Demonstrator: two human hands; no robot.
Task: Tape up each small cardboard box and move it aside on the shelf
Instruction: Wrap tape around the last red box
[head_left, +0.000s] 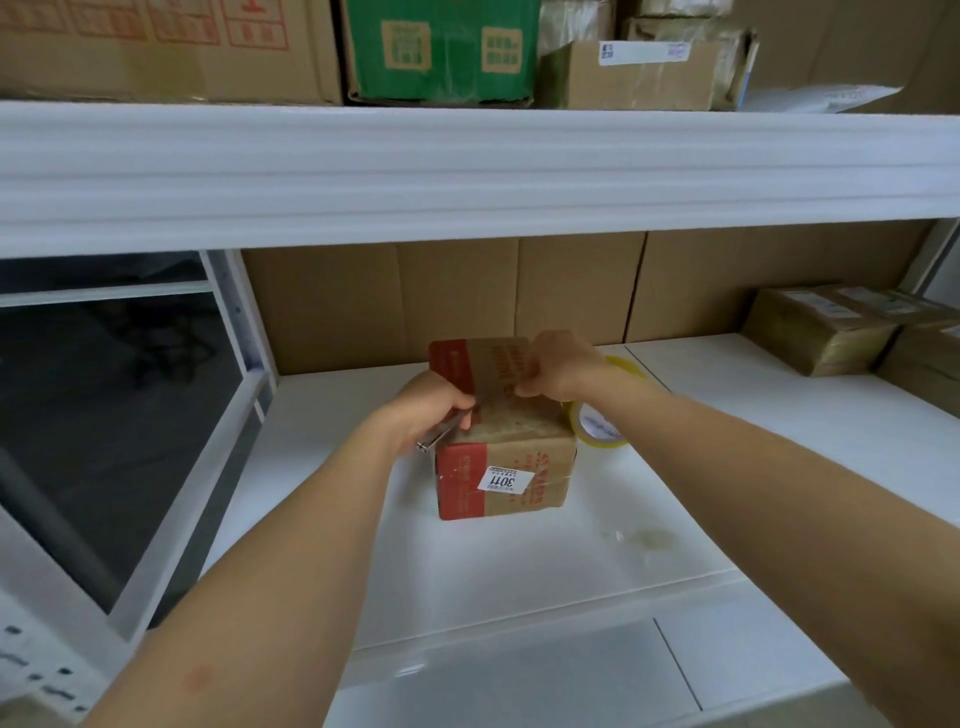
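On the white shelf (493, 571), the left hand (431, 410) grips a metal cutter (439, 436) and the right hand (558, 369) pinches tape taut over the box (506, 467), apparently to cut it.

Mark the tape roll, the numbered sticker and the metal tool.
tape roll (597, 426), head view: its side face right of the box.
numbered sticker (503, 480), head view: its printed middle.
metal tool (439, 435), head view: its shaft below the left hand.

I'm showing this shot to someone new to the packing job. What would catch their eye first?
First the small red-and-brown cardboard box at the middle of the white shelf, with a white 3011 sticker on its near face. Both hands work at its top: the left hand holds a metal tool, the right hand pinches the tape. A yellowish tape roll stands right beside the box.
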